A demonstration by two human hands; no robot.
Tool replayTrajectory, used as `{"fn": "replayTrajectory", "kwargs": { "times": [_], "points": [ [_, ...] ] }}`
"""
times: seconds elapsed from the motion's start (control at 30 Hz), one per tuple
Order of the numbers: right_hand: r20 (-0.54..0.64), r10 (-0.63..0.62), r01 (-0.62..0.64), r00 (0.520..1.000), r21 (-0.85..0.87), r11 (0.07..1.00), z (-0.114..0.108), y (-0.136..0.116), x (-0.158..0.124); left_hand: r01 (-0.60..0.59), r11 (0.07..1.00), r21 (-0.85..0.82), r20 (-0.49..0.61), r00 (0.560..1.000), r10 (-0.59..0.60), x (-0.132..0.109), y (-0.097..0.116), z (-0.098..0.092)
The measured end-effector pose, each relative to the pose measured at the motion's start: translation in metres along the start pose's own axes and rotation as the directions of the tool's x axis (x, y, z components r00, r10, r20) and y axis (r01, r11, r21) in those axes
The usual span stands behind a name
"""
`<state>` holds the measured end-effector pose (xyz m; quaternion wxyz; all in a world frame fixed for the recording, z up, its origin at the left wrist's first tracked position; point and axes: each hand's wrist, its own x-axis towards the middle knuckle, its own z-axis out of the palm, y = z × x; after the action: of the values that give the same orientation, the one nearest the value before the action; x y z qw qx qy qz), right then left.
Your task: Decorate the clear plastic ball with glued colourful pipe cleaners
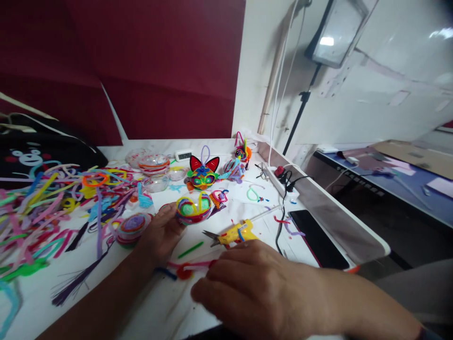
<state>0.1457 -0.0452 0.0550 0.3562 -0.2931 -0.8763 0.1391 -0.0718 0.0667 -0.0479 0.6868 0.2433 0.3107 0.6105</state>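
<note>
My left hand [162, 238] grips a clear plastic ball [194, 216] by its left side, above the white table. Bands of yellow, red, blue and purple pipe cleaner wrap the ball, with green rounds showing at its front. Close to the camera is my right hand [253, 288], back upward, its fingers curled; whatever they hold is hidden. Just beyond it lie a yellow hot glue gun [235, 233] and scissors [211, 235] with parted blades. Between the hands are a green pipe cleaner piece [191, 250] and a pink pipe cleaner [196, 265].
Loose pipe cleaners [46, 203] heap up at left, near a purple tassel [76, 283]. A finished cat-eared ornament [202, 174] stands behind, beside clear plastic shells [155, 183]. At right are a phone [318, 241], a power strip [283, 182] and a raised table edge [339, 212].
</note>
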Motion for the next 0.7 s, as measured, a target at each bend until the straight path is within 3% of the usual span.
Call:
{"fn": "replayTrajectory", "kwargs": {
  "times": [0.03,0.07,0.1,0.23,0.4,0.53,0.7],
  "points": [
    [0.125,-0.162,0.175,0.979,-0.101,0.979,0.001,0.005,-0.001,0.001,1.0,0.001,-0.005,1.0,-0.001,0.001,-0.001,-0.002],
    [0.188,-0.237,0.272,0.953,-0.192,0.943,0.003,0.011,-0.003,0.007,1.0,0.004,-0.005,1.0,-0.007,0.001,-0.003,-0.003],
    [0.195,-0.243,0.288,0.95,-0.254,0.923,0.004,0.018,-0.007,0.014,1.0,0.005,-0.004,1.0,-0.014,0.001,-0.004,-0.004],
    [0.149,-0.187,0.23,0.971,-0.371,0.9,0.006,0.041,-0.024,0.045,0.998,-0.036,-0.003,0.999,-0.045,0.002,-0.007,-0.006],
    [0.104,-0.153,0.182,0.983,-0.406,0.896,0.004,0.05,-0.036,0.089,0.995,-0.053,0.048,0.995,-0.087,0.004,-0.01,-0.01],
    [0.035,-0.19,0.187,0.981,-0.423,0.887,0.009,0.057,-0.038,0.102,0.994,-0.049,0.028,0.995,-0.101,0.002,-0.014,-0.014],
    [0.04,-0.261,0.251,0.964,-0.449,0.858,0.018,0.069,-0.032,0.095,0.994,-0.058,0.015,0.995,-0.094,-0.002,-0.016,-0.011]
  ]
}}
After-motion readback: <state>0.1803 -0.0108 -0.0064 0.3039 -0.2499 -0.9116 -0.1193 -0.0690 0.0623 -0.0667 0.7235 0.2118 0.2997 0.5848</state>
